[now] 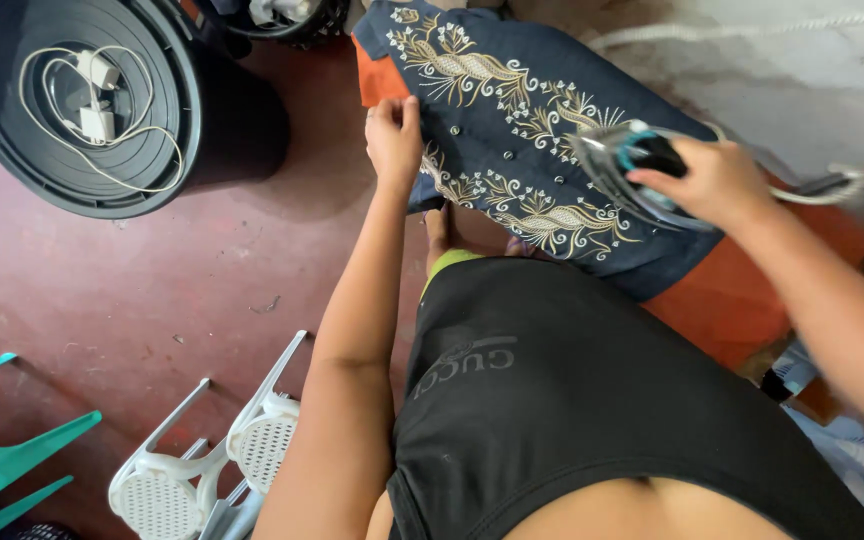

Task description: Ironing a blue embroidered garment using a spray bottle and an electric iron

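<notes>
A dark blue garment (512, 120) with gold and white embroidered scrolls and a row of small buttons lies flat on an orange-covered board (742, 300) at twelve o'clock from the person. The left hand (394, 135) pinches its nine o'clock edge, fingers clenched on cloth. The right hand (717, 180) grips an iron (617, 160) resting on its three o'clock side.

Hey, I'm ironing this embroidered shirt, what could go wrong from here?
The left hand pins the dark shirt at its edge, close to the iron in the right hand; a fast stroke could burn its fingers. The raised gold embroidery might scorch or snag. The iron's cord trails off to the right and could catch and tug.
</notes>
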